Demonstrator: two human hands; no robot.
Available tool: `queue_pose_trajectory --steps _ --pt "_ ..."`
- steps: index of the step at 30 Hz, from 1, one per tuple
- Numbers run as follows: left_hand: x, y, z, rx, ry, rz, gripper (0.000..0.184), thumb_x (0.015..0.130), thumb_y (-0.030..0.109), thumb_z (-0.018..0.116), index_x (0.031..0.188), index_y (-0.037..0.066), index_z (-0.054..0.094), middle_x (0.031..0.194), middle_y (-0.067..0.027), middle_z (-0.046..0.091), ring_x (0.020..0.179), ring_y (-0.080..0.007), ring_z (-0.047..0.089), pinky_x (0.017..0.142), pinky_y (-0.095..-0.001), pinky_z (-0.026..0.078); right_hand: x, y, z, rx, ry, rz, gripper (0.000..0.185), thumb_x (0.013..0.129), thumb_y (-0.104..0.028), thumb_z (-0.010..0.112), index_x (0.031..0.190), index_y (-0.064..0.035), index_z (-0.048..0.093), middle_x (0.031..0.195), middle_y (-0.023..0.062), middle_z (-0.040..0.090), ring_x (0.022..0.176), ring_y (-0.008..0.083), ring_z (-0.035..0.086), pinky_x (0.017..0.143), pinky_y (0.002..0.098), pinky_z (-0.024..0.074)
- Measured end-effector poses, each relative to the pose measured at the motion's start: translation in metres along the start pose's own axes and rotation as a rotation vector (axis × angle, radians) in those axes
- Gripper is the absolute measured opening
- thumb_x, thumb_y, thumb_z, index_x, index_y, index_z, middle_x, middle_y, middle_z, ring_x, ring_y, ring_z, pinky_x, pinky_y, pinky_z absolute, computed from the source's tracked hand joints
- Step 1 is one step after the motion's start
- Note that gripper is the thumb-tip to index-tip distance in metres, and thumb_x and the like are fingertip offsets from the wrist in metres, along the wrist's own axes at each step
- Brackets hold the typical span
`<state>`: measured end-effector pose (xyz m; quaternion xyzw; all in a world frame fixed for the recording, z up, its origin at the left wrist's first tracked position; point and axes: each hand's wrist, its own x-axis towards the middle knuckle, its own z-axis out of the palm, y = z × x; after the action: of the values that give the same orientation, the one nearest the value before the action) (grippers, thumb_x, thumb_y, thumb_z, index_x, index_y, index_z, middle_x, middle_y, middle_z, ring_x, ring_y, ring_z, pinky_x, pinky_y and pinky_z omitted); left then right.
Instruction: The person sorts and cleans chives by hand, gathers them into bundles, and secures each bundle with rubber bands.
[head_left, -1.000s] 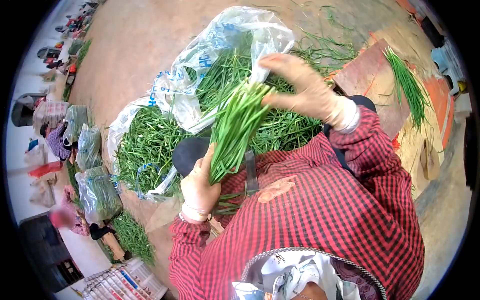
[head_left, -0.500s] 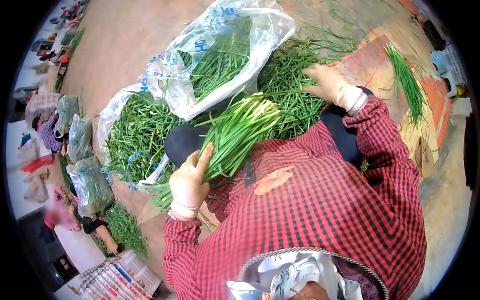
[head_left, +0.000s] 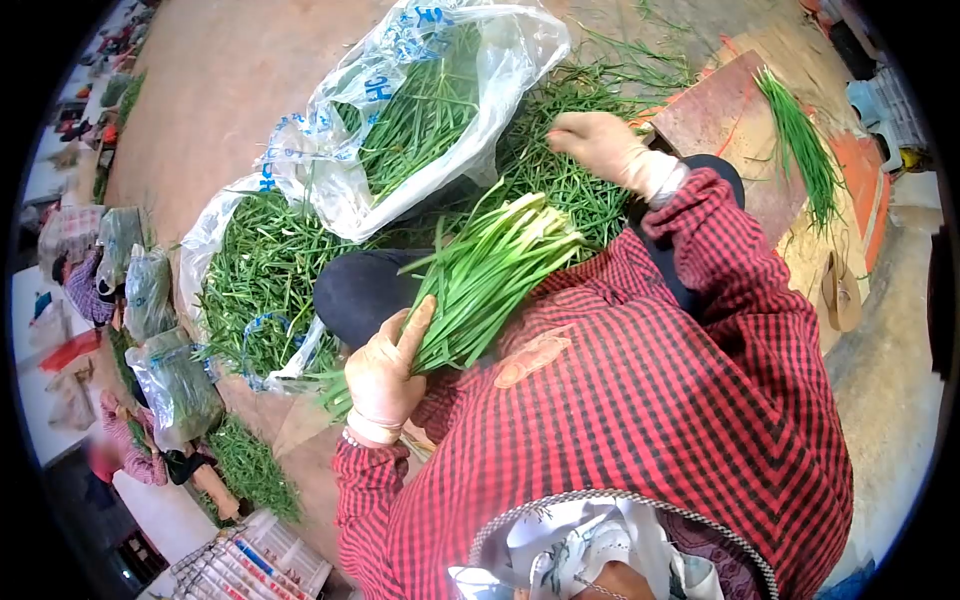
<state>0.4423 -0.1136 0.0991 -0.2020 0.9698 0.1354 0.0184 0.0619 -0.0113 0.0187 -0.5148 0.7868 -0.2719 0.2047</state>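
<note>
My gloved left hand (head_left: 385,375) is closed around a bunch of chives (head_left: 490,280), whose pale stem ends point up and to the right across my lap. The long green tips hang out past the wrist on the left. My gloved right hand (head_left: 605,150) is over a loose heap of chives (head_left: 560,185) on the far right side of my lap. Its fingers are bent and drawn together, and whatever lies between them is too small to make out. A clear plastic bag (head_left: 345,205) with blue print, full of chives, lies open ahead of me.
More loose chives (head_left: 265,265) spill from plastic at left. On the right, a tied-looking chive bundle (head_left: 800,145) lies across a reddish board (head_left: 715,110), near a sandal (head_left: 842,292). Far left are filled bags (head_left: 175,385), a crate (head_left: 250,560) and other people.
My right hand has moved left over the heap, and its spread fingers have drawn together. The left hand keeps hold of the bunch, which has turned slightly. The view has shifted a little.
</note>
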Motion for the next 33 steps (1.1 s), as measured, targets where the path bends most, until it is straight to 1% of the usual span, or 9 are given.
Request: queue_pose_trajectory --steps 4,5,14,17,22,26,30,31,33 --pt "0.004 -0.001 0.007 0.005 -0.022 -0.054 0.089 0.054 -0.004 0.060 0.139 0.023 0.051 0.118 -0.0046 0.063 0.097 -0.0263 0.065 0.073 -0.0333 0.053 -0.041 -0.025 -0.030 0.300 -0.290 0.353 0.049 0.086 -0.052 0.062 0.098 -0.0052 0.068 0.081 0.0140 0.066 0.079 0.0284 0.065 0.070 0.0388 0.0505" --pt "0.005 0.000 0.008 0.007 -0.011 -0.062 0.090 0.056 -0.004 0.061 0.140 0.026 0.049 0.118 -0.0065 0.063 0.096 -0.0268 0.065 0.073 -0.0343 0.053 -0.049 -0.029 -0.022 0.187 -0.259 0.073 0.054 0.082 -0.057 0.064 0.098 -0.0058 0.068 0.080 0.0127 0.067 0.078 0.0298 0.065 0.070 0.0395 0.0505" --pt "0.004 0.003 0.001 0.068 0.040 -0.010 0.089 0.053 -0.003 0.061 0.137 0.023 0.052 0.117 -0.0067 0.063 0.097 -0.0274 0.065 0.074 -0.0345 0.053 -0.062 0.013 -0.002 -0.016 -0.091 0.275 0.023 0.088 -0.028 0.060 0.103 -0.0121 0.068 0.073 0.0131 0.066 0.070 0.0300 0.065 0.066 0.0387 0.0520" --pt "0.003 0.004 -0.001 0.057 0.035 0.009 0.088 0.052 -0.002 0.062 0.136 0.023 0.053 0.118 -0.0080 0.063 0.097 -0.0279 0.065 0.076 -0.0349 0.053 -0.055 0.016 -0.009 -0.340 -0.037 0.177 0.044 0.090 -0.034 0.060 0.128 -0.0120 0.057 0.109 0.0134 0.065 0.100 0.0273 0.063 0.086 0.0370 0.0493" --pt "0.010 0.011 -0.005 0.060 0.010 0.085 0.089 0.051 -0.001 0.065 0.136 0.023 0.054 0.119 -0.0093 0.062 0.098 -0.0284 0.065 0.076 -0.0355 0.053 -0.027 -0.048 -0.016 0.190 -0.146 -0.361 0.040 0.087 -0.037 0.063 0.118 -0.0114 0.064 0.105 0.0109 0.066 0.101 0.0294 0.061 0.089 0.0376 0.0480" --pt "0.007 0.010 -0.010 0.063 -0.022 0.096 0.090 0.050 -0.002 0.065 0.136 0.022 0.053 0.120 -0.0082 0.063 0.098 -0.0286 0.065 0.076 -0.0358 0.053 -0.024 -0.056 -0.013 -0.105 -0.060 -0.482 0.018 0.086 -0.027 0.062 0.093 -0.0115 0.069 0.093 0.0059 0.067 0.094 0.0287 0.062 0.081 0.0388 0.0503" --pt "0.002 0.000 -0.009 0.020 0.029 0.046 0.090 0.052 -0.003 0.064 0.138 0.019 0.051 0.119 -0.0078 0.063 0.099 -0.0288 0.065 0.075 -0.0343 0.053 -0.020 0.013 -0.034 -0.121 0.241 -0.097 0.021 0.088 -0.023 0.064 0.095 -0.0051 0.070 0.092 0.0116 0.068 0.090 0.0302 0.063 0.081 0.0383 0.0496" --pt "0.002 0.000 -0.009 -0.028 0.066 -0.042 0.090 0.053 -0.005 0.064 0.139 0.017 0.049 0.122 -0.0086 0.063 0.099 -0.0295 0.065 0.076 -0.0344 0.053 -0.019 0.029 -0.047 -0.286 -0.009 0.213 0.038 0.088 -0.031 0.065 0.114 -0.0034 0.065 0.109 0.0182 0.066 0.104 0.0319 0.062 0.090 0.0370 0.0485" --pt "0.005 -0.003 -0.009 -0.082 0.151 -0.156 0.090 0.059 -0.008 0.064 0.144 0.011 0.042 0.131 -0.0111 0.059 0.099 -0.0308 0.065 0.076 -0.0354 0.053 -0.034 0.038 -0.035 -0.277 -0.038 0.188 0.056 0.085 -0.039 0.066 0.124 -0.0007 0.057 0.120 0.0216 0.060 0.113 0.0338 0.057 0.096 0.0380 0.0455"
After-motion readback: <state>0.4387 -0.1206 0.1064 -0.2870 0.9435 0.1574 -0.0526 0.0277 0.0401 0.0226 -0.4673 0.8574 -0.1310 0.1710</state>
